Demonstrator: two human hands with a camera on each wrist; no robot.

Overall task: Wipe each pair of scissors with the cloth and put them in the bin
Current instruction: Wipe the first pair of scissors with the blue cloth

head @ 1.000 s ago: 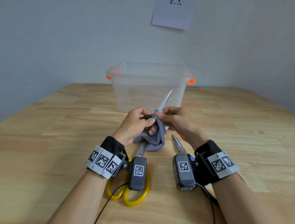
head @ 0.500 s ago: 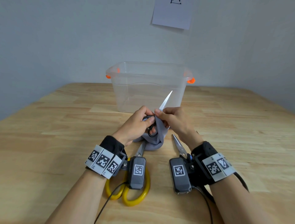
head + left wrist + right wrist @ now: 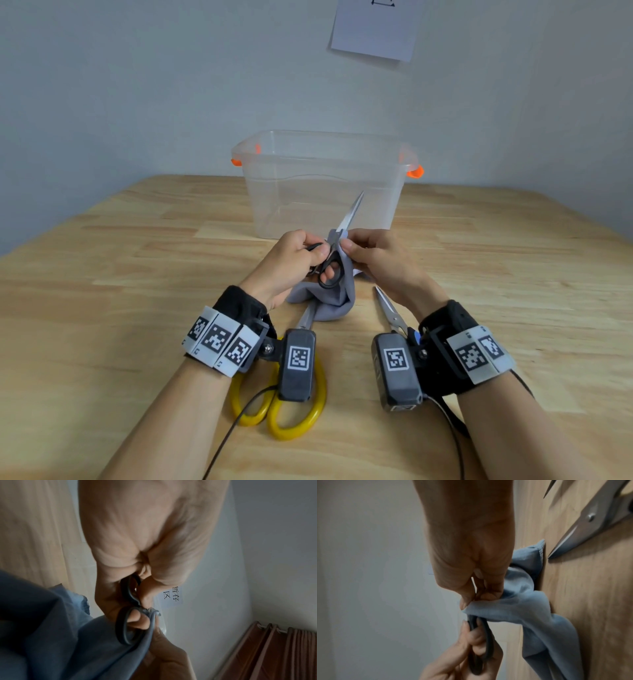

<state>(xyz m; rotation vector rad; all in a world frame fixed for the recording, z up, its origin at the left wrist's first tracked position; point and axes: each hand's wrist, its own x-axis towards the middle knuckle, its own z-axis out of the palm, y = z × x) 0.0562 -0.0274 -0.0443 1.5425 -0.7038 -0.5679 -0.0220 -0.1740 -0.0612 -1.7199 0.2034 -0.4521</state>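
Fingers (image 3: 327, 274) of left hand (image 3: 287, 263) curled through and round the black loops of black scissors (image 3: 330, 270); firm grip, one fingertip poking through the lower loop, seen from left wrist too (image 3: 135, 620). Right hand (image 3: 376, 260) pinching cloth (image 3: 329, 301) between thumb and fingertips, folded over the blades just above the pivot. Same pinch clear from right wrist: thumb tip (image 3: 465, 601) pressing cloth (image 3: 522, 615) onto the metal, black loops (image 3: 481, 649) below in the other hand (image 3: 453, 662).

Black scissors held up off table (image 3: 102, 308), blades shut, tip pointing up and away toward bin (image 3: 325, 178), not touching it. Lower part of cloth hanging down, bunched on the table between the wrists.

Bin clear plastic with orange latches, standing at far side of table, just behind the hands. Nothing visible inside through the walls.

Yellow scissors (image 3: 294, 414) flat on table under left wrist, blade running up under the cloth. Third pair (image 3: 390, 313) flat under right wrist, handle hidden by wrist camera, a bit of blue showing; blades slightly apart per right wrist view (image 3: 583, 524), tip just beside cloth edge.

Paper sheet (image 3: 376, 27) on wall above the bin.
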